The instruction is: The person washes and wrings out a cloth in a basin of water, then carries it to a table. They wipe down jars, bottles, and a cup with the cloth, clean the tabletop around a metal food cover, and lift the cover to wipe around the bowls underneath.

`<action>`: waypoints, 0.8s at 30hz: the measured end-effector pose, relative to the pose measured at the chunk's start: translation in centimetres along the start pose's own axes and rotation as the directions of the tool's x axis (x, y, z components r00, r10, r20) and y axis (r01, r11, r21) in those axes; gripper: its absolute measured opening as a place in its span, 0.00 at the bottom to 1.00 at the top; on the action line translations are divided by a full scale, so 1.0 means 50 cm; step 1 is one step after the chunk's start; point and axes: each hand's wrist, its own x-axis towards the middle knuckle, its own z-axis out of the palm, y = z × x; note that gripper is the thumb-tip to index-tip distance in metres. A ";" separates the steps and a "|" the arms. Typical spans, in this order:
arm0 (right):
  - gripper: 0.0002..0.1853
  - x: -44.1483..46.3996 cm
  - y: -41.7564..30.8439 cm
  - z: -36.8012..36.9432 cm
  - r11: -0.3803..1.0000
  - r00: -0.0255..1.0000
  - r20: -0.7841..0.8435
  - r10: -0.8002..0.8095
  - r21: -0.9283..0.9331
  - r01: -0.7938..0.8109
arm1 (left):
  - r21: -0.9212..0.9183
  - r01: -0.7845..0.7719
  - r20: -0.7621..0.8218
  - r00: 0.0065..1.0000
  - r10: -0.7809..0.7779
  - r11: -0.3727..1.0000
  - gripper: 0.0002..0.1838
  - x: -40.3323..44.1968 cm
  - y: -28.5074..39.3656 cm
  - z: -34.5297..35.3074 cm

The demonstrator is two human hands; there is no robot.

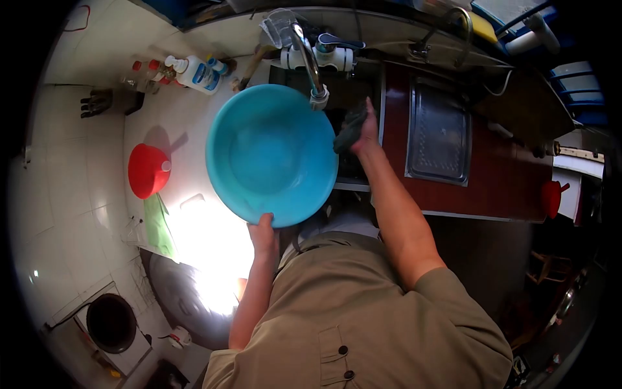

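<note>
A large turquoise plastic basin (pixel 269 152) is tilted with its hollow side up, beside the sink. My left hand (pixel 264 236) grips its near rim, thumb over the edge and the other fingers hidden underneath. To the right of the basin, my right hand (pixel 368 133) is closed around a dark grey-green cloth (pixel 351 129), which is close to the basin's right rim. Whether the cloth touches that rim, I cannot tell. Above the basin's upper right edge hangs a chrome faucet (pixel 310 61); no running water shows. Part of the dark sink (pixel 353 170) is visible behind my right hand.
A white pump bottle (pixel 196 74) and smaller bottles stand at the back left. A red plastic scoop (pixel 148 170) lies on the white counter near a green cloth (pixel 157 223). On the right, a metal tray (pixel 439 133) rests on the dark red counter (pixel 499 178).
</note>
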 end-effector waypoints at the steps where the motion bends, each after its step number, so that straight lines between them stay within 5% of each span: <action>1: 0.16 0.008 -0.008 -0.006 1.000 1.000 0.001 0.006 -0.009 -0.006 | 0.012 0.034 -0.021 0.999 -0.034 0.999 0.29 -0.005 0.004 -0.005; 11: 0.12 0.044 -0.027 -0.001 0.997 0.998 0.015 -0.066 -0.035 0.067 | 0.086 0.045 -0.007 0.999 -0.045 0.995 0.30 -0.003 0.004 -0.047; 14: 0.10 0.033 0.008 0.009 0.987 0.957 0.256 -0.139 0.120 0.111 | 0.092 0.083 0.035 0.996 -0.087 0.992 0.30 0.018 -0.012 -0.050; 16: 0.18 -0.076 0.042 0.095 0.998 0.989 0.140 -0.057 -0.001 0.058 | 0.087 0.135 0.061 0.988 -0.141 0.987 0.29 0.019 0.000 -0.036; 18: 0.22 -0.086 0.085 0.069 0.989 0.969 0.223 0.103 -0.128 -0.076 | 0.082 0.181 0.096 0.978 -0.188 0.980 0.28 0.023 0.009 -0.022; 19: 0.21 -0.089 0.129 0.055 0.753 0.980 0.201 0.013 -0.647 0.122 | -0.008 0.302 0.130 0.945 -0.298 0.953 0.27 0.032 0.015 -0.012; 20: 0.20 -0.108 0.139 0.058 0.413 0.940 0.323 -0.111 -0.845 0.339 | -0.091 0.426 0.171 0.897 -0.408 0.900 0.26 0.036 0.019 -0.003; 21: 0.22 -0.094 0.147 0.030 0.398 0.930 0.368 0.027 -0.857 0.327 | -0.092 0.425 0.184 0.896 -0.404 0.901 0.26 0.036 0.017 0.003; 23: 0.27 -0.079 0.138 0.011 -0.011 0.918 0.365 -0.155 -0.930 0.368 | -0.027 0.437 0.234 0.877 -0.419 0.899 0.26 0.035 0.014 0.010; 24: 0.27 -0.085 0.127 0.015 -0.017 0.915 0.370 -0.159 -0.928 0.373 | -0.030 0.434 0.241 0.878 -0.415 0.901 0.26 0.028 0.018 0.015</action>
